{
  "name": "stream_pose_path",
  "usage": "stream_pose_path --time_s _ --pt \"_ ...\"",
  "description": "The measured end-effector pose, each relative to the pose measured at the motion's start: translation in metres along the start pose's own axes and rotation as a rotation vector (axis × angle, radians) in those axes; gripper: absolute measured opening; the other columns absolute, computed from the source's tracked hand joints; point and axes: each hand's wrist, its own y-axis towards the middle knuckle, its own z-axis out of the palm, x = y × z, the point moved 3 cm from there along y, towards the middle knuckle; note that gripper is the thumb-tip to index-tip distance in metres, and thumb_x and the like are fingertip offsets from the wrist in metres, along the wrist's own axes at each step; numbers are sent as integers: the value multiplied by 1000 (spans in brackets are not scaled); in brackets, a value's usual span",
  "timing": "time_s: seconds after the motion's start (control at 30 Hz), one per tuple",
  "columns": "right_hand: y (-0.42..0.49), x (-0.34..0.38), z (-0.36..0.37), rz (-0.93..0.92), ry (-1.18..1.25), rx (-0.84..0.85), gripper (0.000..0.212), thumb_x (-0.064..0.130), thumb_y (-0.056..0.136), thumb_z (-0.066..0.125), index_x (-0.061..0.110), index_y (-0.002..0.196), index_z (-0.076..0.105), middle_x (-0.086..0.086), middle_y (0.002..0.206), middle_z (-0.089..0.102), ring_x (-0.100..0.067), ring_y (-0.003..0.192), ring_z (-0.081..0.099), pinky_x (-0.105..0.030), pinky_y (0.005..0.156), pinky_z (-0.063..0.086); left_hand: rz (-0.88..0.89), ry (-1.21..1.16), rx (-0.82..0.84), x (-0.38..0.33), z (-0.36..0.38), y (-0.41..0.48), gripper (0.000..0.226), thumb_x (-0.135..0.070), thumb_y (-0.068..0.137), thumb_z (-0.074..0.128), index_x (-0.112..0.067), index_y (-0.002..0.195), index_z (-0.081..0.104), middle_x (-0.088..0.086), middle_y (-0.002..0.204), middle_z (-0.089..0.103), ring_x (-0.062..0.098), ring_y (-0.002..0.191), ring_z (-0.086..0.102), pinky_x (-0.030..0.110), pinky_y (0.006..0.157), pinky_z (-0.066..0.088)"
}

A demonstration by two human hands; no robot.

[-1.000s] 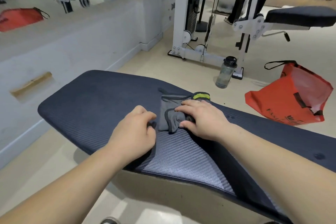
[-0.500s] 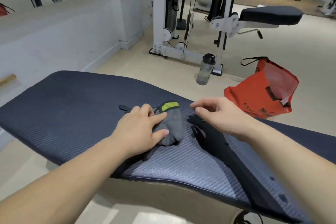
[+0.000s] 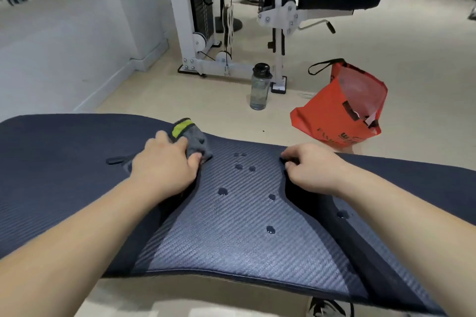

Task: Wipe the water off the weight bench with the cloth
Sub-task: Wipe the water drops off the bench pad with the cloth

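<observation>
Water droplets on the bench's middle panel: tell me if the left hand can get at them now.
Probably yes. The left hand grips the grey cloth on the weight bench just left of the droplets, with bare padding between; the right hand rests at the panel's right seam, clear of them.

- On the orange bag (image 3: 334,116) you see dark print low on the front face. The large line seems to begin "FA", and the rest is lost in the folds and at the bag's lower edge.
- Beside it, on the same face, sits a bolder dark mark, too creased for you to read.
- The yellow-green tab on the cloth (image 3: 198,142) is too blurred for you to tell any print.
</observation>
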Motion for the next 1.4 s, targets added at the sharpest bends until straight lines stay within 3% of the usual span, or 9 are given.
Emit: stream_pose_path --time_s 0.17,0.37,0.53,0.6,0.7,0.8,1.0,1.2,1.4 --pt "4 0 -1 -39 -97 -17 38 20 85 47 15 110 75 -7 118 75 -32 111 66 -46 96 56 18 5 2 -54 1 0 63 -58 97 37 -25 151 38 14 142 40 38 132 38 52 102 39" --pt "9 -4 -9 48 -13 -50 17 12 82 54 14 77 70 -9 85 72 -31 86 64 -32 73 51 550 -115 57 -119 11 -50 64 -64 96 40 -39 154 34 1 136 40 29 128 38 52 106 38" --pt "2 -11 2 -36 -29 -8 28 28 96 58 16 114 75 -5 127 73 -27 122 64 -41 105 50 250 -82 -19 -54 9 -4 60 -62 97 41 -39 152 39 2 135 44 32 125 42 47 103 43" --pt "1 -11 4 -60 -41 -26 25 36 96 58 21 106 75 -3 121 73 -28 119 65 -42 101 52 168 -90 -17 -53 7 -16 62 -62 98 38 -33 152 36 7 134 41 33 124 41 48 101 45" --pt "4 -9 2 -75 -74 -68 23 38 94 56 28 73 60 2 95 70 -29 96 67 -36 83 54 387 -132 30 -72 12 -63 66 -62 96 39 -30 152 32 4 127 37 28 120 42 45 102 46" --pt "5 -2 2 -49 -119 -96 21 39 94 54 24 83 65 -4 100 73 -30 95 67 -36 82 56 532 -172 68 -66 14 -73 67 -66 93 41 -41 154 30 -7 124 36 18 119 42 40 98 49" --pt "4 7 6 -62 -159 -57 32 42 96 54 20 112 71 -4 113 66 -30 103 65 -43 90 57 114 -23 -34 -49 7 -73 67 -61 98 37 -27 155 30 6 129 39 30 119 45 43 95 48" --pt "5 10 5 -53 -158 -69 31 37 95 53 22 112 74 -6 122 71 -30 109 65 -39 90 56 493 -80 86 -81 10 -130 69 -64 95 41 -34 153 20 -1 127 31 23 122 38 41 93 50" --pt "-1 4 8 -82 -122 -40 31 24 98 51 18 119 73 -7 128 70 -30 115 64 -36 95 53 99 33 -40 -52 9 -86 70 -62 98 36 -20 153 29 8 130 39 30 118 43 44 92 48"
